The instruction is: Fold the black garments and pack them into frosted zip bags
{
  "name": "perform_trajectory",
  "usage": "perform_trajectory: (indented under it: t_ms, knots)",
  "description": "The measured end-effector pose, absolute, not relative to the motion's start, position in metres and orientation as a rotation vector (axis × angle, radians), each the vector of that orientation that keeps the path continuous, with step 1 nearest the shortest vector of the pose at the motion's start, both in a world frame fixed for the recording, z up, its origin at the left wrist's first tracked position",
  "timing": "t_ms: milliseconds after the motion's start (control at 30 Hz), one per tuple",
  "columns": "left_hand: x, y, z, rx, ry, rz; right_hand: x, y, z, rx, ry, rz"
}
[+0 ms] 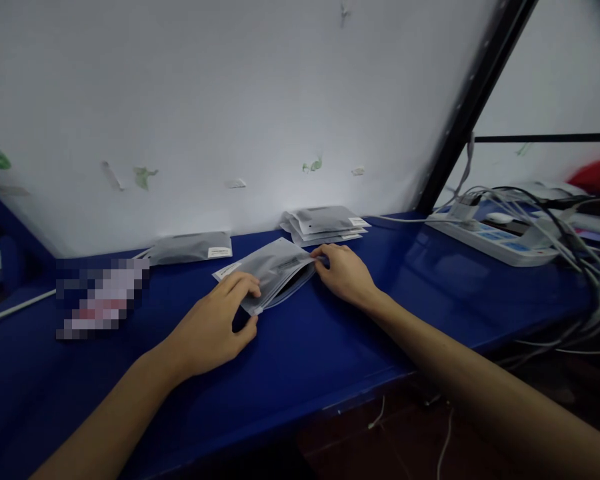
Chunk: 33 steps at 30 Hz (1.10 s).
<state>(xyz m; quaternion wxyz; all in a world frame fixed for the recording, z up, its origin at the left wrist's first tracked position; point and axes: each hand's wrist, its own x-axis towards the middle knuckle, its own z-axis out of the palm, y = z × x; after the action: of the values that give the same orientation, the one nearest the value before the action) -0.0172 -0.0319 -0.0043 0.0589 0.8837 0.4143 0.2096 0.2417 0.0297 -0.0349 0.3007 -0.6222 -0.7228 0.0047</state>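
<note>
A grey translucent zip bag (279, 265) lies on the blue table (300, 373), its near edge gaping and a white slider at its left corner. My left hand (217, 323) is at the bag's left side, fingers apart, the index and middle fingers resting on top and the thumb near the slider. With thumb and fingertips, my right hand (344, 272) pinches the bag's right corner. Behind it sits a stack of similar bags (323, 223) with white labels. Another labelled grey bag (190, 247) lies to the left, against the wall.
A pixelated item (107, 297) lies at the left beside a white cable. On the right are a white power strip (495, 240) and tangled cables (595, 280). A white wall (230, 107) rises behind the table; a black post stands at right.
</note>
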Motion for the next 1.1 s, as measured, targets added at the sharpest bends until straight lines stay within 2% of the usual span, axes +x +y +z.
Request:
perform_trajectory:
  t_ms: [167, 367, 467, 867, 1100]
  knots:
    - [-0.018, -0.03, -0.005, 2.695, 1.195, 0.67, 0.239, 0.025, -0.034, -1.527, -1.921, -0.261]
    - [-0.015, -0.028, -0.01, 2.773, 1.122, 0.779, 0.216, 0.002, -0.024, -0.846, -2.225, -0.408]
    - [-0.011, -0.028, -0.011, 2.805, 1.118, 0.85, 0.206, -0.007, -0.021, -0.649, -2.378, -0.467]
    - [-0.005, -0.032, -0.007, 3.026, 1.156, 1.018, 0.204, -0.005, -0.022, -0.62, -2.251, -0.655]
    - [-0.012, -0.032, 0.0, 3.19, 1.178, 1.265, 0.25, 0.027, -0.024, -0.777, -2.276, -0.835]
